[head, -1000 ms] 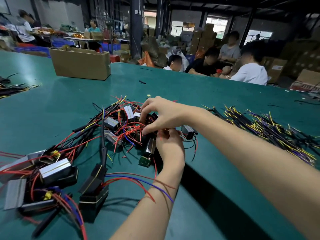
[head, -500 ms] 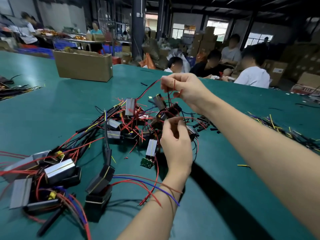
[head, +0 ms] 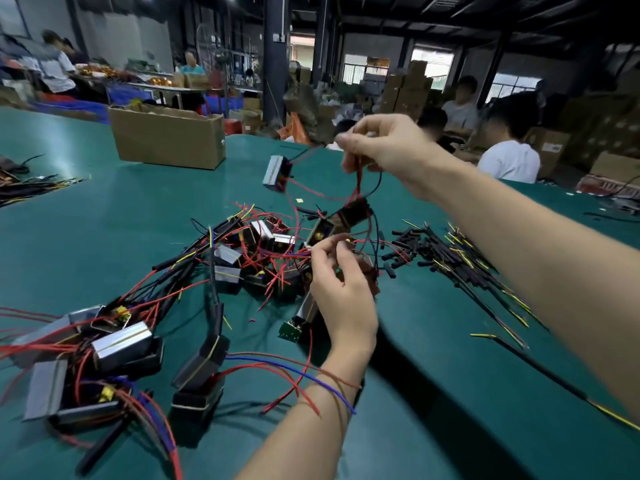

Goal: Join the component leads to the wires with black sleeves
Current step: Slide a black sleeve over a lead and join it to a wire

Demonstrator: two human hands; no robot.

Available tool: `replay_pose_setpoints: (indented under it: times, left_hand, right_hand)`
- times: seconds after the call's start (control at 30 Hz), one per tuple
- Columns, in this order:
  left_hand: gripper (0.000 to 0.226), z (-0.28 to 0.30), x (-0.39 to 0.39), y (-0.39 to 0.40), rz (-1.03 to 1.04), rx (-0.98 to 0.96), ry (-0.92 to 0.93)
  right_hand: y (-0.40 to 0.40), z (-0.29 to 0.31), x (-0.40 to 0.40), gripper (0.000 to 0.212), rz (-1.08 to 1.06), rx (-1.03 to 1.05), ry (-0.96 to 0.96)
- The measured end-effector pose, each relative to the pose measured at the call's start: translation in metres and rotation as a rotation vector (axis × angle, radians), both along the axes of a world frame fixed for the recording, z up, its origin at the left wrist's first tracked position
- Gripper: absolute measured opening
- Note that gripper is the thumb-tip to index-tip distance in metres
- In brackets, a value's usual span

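In the head view, the right hand [head: 388,150] had risen higher than half a second before, its fingers pinched on red and black leads [head: 358,183]. One component [head: 277,173] now dangled clear of the green surface [head: 104,216]; a second [head: 353,211] hung below the hand. The left hand [head: 341,292] had stayed over the tangled pile of components [head: 256,258], fingers curled, pinching a red wire end. Black sleeves [head: 408,245] and sleeved wires [head: 485,268] lay to the right, now more fully exposed. A cardboard box [head: 166,140] stood at the far side; I could not tell its contents.
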State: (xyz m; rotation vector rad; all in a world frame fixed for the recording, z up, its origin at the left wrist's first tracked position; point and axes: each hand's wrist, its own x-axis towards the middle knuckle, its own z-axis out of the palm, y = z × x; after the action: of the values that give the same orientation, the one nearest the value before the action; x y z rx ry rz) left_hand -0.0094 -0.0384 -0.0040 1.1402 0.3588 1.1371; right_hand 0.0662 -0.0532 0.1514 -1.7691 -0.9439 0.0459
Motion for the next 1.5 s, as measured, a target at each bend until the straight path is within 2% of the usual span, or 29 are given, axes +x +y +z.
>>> replay_pose_setpoints:
  times: [0.13, 0.23, 0.3, 0.37, 0.53, 0.6, 0.67, 0.77, 0.83, 0.9, 0.97, 1.0, 1.07, 1.13, 1.2, 1.3, 1.4, 1.5]
  left_hand:
    - [0.015, 0.0, -0.002, -0.002, 0.033, 0.1, -0.003]
    - [0.008, 0.003, -0.003, 0.0, 0.027, 0.098, -0.001]
    - [0.019, 0.005, -0.004, 0.001, 0.012, 0.116, 0.03]
    - [0.028, 0.008, -0.005, 0.002, 0.013, 0.175, 0.08]
    - [0.02, 0.005, -0.008, 0.003, 0.059, 0.384, 0.241]
    - [0.021, 0.002, -0.008, 0.003, 0.047, 0.399, 0.31]
    - [0.024, 0.001, -0.008, 0.003, 0.037, 0.434, 0.306]
    - [0.023, -0.001, -0.005, 0.002, 0.008, 0.583, 0.261]
    - [0.024, -0.005, -0.002, 0.003, -0.052, 0.642, 0.314]
    - [0.021, -0.009, 0.001, 0.003, -0.148, 0.661, 0.409]
    - [0.027, -0.011, 0.003, 0.0, -0.221, 0.715, 0.57]
    - [0.032, -0.011, 0.003, -0.002, -0.237, 0.731, 0.625]
    - [0.039, -0.008, 0.0, -0.003, -0.225, 0.692, 0.653]
    - [0.041, -0.007, -0.002, -0.003, -0.189, 0.64, 0.655]
    - [0.038, -0.007, -0.004, -0.002, -0.177, 0.614, 0.717]
    - [0.025, -0.006, -0.008, -0.002, -0.107, 0.625, 0.84]
    - [0.028, -0.005, -0.01, 0.004, -0.065, 0.577, 0.867]
    - [0.032, -0.001, -0.014, 0.004, 0.008, 0.606, 0.776]
  right_hand:
    - [-0.012, 0.004, 0.0, 0.018, -0.08, 0.096, -0.023]
    - [-0.022, 0.002, -0.003, 0.014, -0.042, -0.178, -0.008]
    - [-0.025, -0.005, -0.004, 0.011, -0.032, -0.217, 0.019]
    - [-0.027, -0.009, -0.006, 0.01, -0.023, -0.114, 0.104]
    - [-0.025, -0.017, -0.016, 0.016, 0.045, 0.148, 0.358]
    - [-0.022, -0.023, -0.018, 0.014, 0.059, 0.222, 0.423]
    - [-0.018, -0.031, -0.021, 0.015, 0.061, 0.299, 0.502]
    - [-0.008, -0.045, -0.026, 0.022, 0.023, 0.387, 0.631]
    - [-0.003, -0.055, -0.029, 0.021, 0.002, 0.348, 0.687]
    - [-0.001, -0.059, -0.03, 0.015, -0.014, 0.118, 0.604]
    - [-0.001, -0.058, -0.029, 0.016, -0.066, -0.177, 0.303]
    - [0.0, -0.055, -0.028, 0.018, -0.104, -0.187, 0.158]
    - [0.0, -0.041, -0.025, 0.022, -0.198, 0.059, 0.023]
    - [-0.004, -0.023, -0.022, 0.021, -0.246, 0.399, 0.077]
    - [-0.011, -0.008, -0.018, 0.018, -0.245, 0.559, 0.139]
    - [-0.018, 0.006, -0.011, 0.019, -0.242, 0.617, 0.184]
    - [-0.024, 0.006, -0.006, 0.018, -0.252, 0.607, 0.221]
    - [-0.03, -0.006, 0.0, 0.02, -0.29, 0.306, 0.175]
